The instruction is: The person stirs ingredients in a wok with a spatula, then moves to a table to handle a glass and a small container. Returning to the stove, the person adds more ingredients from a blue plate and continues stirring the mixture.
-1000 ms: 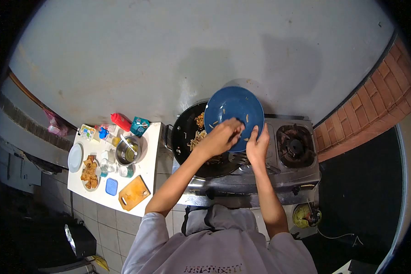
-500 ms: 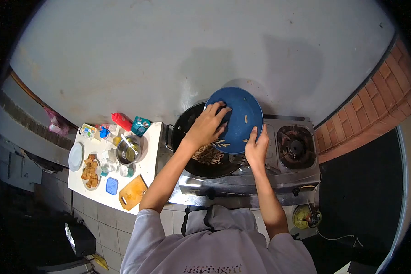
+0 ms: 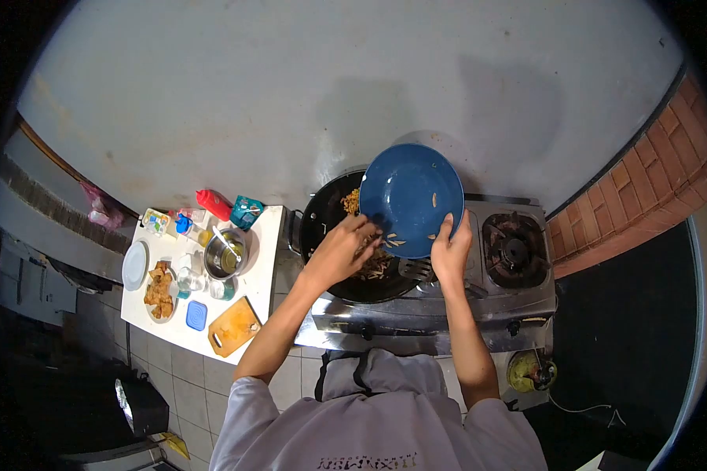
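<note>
My right hand grips the lower rim of a blue plate, tilted up over a black wok on the left burner of a steel stove. A few pale food strips cling to the plate's face. My left hand is at the plate's lower left edge, fingers apart, above the pale and brown food pieces in the wok. A dark spatula rests at the wok's right rim.
The right burner is bare. Left of the stove a white table carries a steel bowl, a wooden board, a plate of fried pieces, a red bottle, a white plate and small containers.
My left hand has swept down the plate's face from its upper left to its lower edge, pushing strips toward the wok. The plate has shifted slightly up and right.
</note>
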A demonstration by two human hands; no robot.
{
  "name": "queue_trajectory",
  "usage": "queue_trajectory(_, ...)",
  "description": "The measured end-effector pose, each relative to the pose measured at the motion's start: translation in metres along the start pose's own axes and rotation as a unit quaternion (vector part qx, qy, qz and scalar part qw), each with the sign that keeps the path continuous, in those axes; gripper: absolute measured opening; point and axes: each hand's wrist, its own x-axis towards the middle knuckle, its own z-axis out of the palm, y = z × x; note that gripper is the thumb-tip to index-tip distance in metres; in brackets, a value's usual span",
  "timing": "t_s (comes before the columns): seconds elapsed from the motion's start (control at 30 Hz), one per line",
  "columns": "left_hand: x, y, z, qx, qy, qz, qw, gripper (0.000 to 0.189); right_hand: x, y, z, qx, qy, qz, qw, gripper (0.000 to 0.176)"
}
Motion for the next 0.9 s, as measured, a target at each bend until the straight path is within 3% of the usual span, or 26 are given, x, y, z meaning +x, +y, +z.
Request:
queue_trajectory(0.1,0.016,0.006,-0.001,-0.014,0.051,-0.001,0.999,0.021,-0.002,-0.009,0.000,0.004,0.003,0.026,1.000,0.023)
queue_trajectory(0.3,0.009,0.003,0.013,-0.050,-0.017,0.038,0.998,0.020,-0.001,-0.006,0.001,-0.016,-0.017,0.009,1.000,0.023)
queue_trajectory(0.37,-0.003,0.005,0.010,-0.112,-0.049,-0.014,0.992,0.019,-0.002,-0.003,0.002,-0.016,-0.012,0.005,1.000,0.023)
queue_trajectory(0.43,-0.009,-0.003,0.002,-0.094,-0.046,0.025,0.994,0.020,-0.001,-0.004,0.001,-0.015,-0.010,-0.001,1.000,0.024)
queue_trajectory(0.57,-0.003,0.001,-0.017,-0.096,-0.022,-0.046,0.994,0.021,-0.003,-0.006,0.003,-0.008,0.000,0.005,1.000,0.024)
queue_trajectory(0.7,0.013,0.010,0.003,-0.110,0.041,0.040,0.992,0.021,-0.005,-0.004,0.009,-0.027,0.020,-0.048,0.998,0.024)
queue_trajectory(0.77,0.010,0.005,0.016,-0.057,-0.002,0.085,0.995,0.020,-0.004,-0.005,0.010,-0.011,0.004,-0.018,1.000,0.024)
queue_trajectory(0.8,0.006,0.012,0.006,-0.085,-0.028,0.051,0.995,0.019,-0.005,-0.006,0.010,0.005,-0.009,0.017,1.000,0.023)
queue_trajectory(0.9,-0.010,-0.006,-0.001,-0.114,-0.070,0.034,0.990,0.017,-0.003,-0.011,0.006,-0.002,0.003,0.005,1.000,0.022)
